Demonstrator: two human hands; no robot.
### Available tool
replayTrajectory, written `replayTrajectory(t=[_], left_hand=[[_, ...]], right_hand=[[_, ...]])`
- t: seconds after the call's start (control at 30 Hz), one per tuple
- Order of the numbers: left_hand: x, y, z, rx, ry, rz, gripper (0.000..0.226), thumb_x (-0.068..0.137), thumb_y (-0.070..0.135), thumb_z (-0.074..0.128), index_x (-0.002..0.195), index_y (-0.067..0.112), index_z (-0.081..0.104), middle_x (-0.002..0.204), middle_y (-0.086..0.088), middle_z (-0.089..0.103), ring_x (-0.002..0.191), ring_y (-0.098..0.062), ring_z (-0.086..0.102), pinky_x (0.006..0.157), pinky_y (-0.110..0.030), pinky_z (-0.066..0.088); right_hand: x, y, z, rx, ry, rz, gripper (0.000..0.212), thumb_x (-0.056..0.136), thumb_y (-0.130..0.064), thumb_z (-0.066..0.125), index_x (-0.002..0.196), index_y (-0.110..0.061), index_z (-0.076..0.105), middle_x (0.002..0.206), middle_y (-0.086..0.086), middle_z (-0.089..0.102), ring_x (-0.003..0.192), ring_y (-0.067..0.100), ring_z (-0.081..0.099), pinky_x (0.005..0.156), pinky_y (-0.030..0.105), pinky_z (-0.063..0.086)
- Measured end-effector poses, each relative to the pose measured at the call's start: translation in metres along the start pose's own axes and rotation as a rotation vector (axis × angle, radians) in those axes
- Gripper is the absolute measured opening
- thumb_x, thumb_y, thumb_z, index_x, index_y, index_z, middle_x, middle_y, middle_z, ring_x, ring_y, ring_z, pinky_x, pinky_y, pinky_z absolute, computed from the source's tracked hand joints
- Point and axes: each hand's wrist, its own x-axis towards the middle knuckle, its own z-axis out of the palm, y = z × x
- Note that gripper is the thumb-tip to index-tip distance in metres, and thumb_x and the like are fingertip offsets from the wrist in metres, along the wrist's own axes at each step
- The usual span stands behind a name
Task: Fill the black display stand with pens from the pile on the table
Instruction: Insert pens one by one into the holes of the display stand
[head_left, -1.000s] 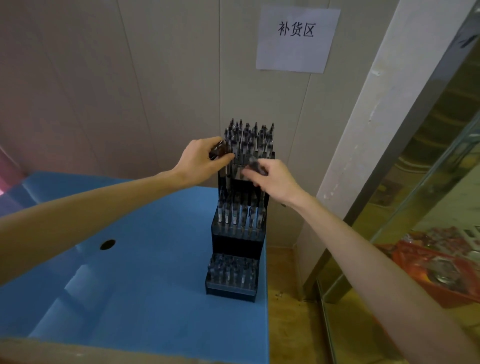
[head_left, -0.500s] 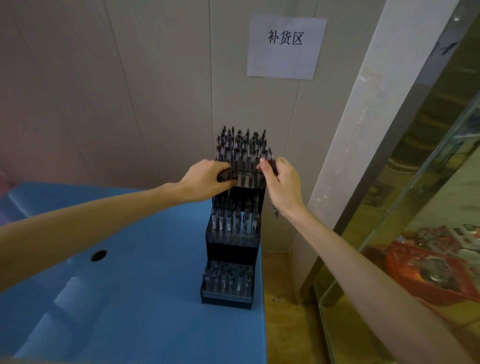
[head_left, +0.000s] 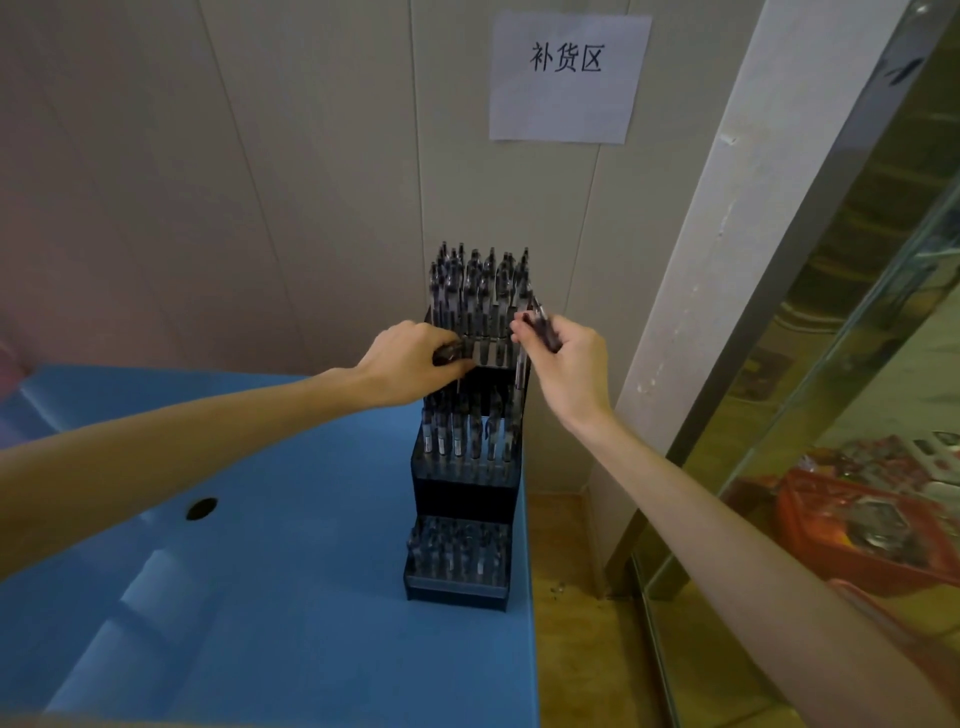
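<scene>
Black display stand (head_left: 464, 470) on blue table (head_left: 260, 623), tiers well stocked. Right hand (head_left: 563, 364) now raised, pinching pens (head_left: 543, 327) beside top tier; left hand (head_left: 410, 364) gripping pens (insertion pending, pile unseen).

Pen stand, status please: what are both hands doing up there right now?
Left hand grips pens at top tier. Right hand pinches a pen beside it. Black display stand holds pens on all three tiers. Nothing blocking.

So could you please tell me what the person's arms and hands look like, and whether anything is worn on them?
Both forearms are bare: no sleeves, gloves, watch or bracelets show. The left hand and right hand show no rings, as far as the frame tells.
</scene>
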Motion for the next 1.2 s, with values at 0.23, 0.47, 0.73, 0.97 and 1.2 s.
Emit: replayTrajectory(t=[0.23,0.47,0.73,0.97,1.2], left_hand=[[-0.004,-0.002,0.003,-0.026,0.014,0.004,0.041,0.097,0.042,0.063,0.063,0.027,0.048,0.052,0.006,0.051,0.043,-0.012,0.047,0.048,-0.024,0.034],[-0.006,-0.002,0.009,0.019,-0.043,-0.055,0.048,0.095,0.044,0.067,0.058,0.023,0.046,0.048,0.004,0.047,0.040,-0.014,0.044,0.045,-0.023,0.030],[-0.006,0.010,0.012,0.215,-0.031,-0.045,0.050,0.100,0.045,0.054,0.056,0.022,0.042,0.052,0.006,0.048,0.047,-0.011,0.046,0.046,-0.024,0.027],[0.000,0.016,0.016,0.214,-0.100,-0.175,0.049,0.098,0.048,0.053,0.059,0.019,0.048,0.058,0.001,0.052,0.052,-0.016,0.050,0.052,-0.028,0.033],[0.003,0.019,0.014,0.164,-0.180,-0.254,0.051,0.097,0.051,0.052,0.060,0.015,0.051,0.059,-0.001,0.053,0.056,-0.022,0.054,0.054,-0.028,0.035]], right_hand=[[0.000,-0.016,-0.008,0.172,0.091,0.022,0.016,0.094,-0.028,0.072,0.105,-0.018,0.076,0.088,-0.007,0.076,0.083,0.009,0.073,0.082,0.032,0.060],[0.000,-0.022,-0.014,0.225,0.136,0.001,0.016,0.093,-0.022,0.073,0.106,-0.013,0.075,0.089,-0.007,0.076,0.083,0.005,0.072,0.079,0.020,0.057],[-0.018,-0.005,-0.003,0.077,-0.017,0.006,0.013,0.093,-0.032,0.073,0.102,-0.024,0.076,0.088,-0.007,0.075,0.081,0.012,0.071,0.077,0.035,0.060],[-0.021,-0.001,0.005,0.059,-0.057,0.030,0.019,0.091,-0.029,0.077,0.103,-0.014,0.079,0.095,-0.008,0.076,0.089,0.003,0.070,0.083,0.023,0.056],[-0.027,0.001,0.005,-0.009,-0.145,0.015,0.017,0.089,-0.031,0.078,0.101,-0.019,0.081,0.093,-0.011,0.077,0.087,0.006,0.071,0.082,0.039,0.059]])
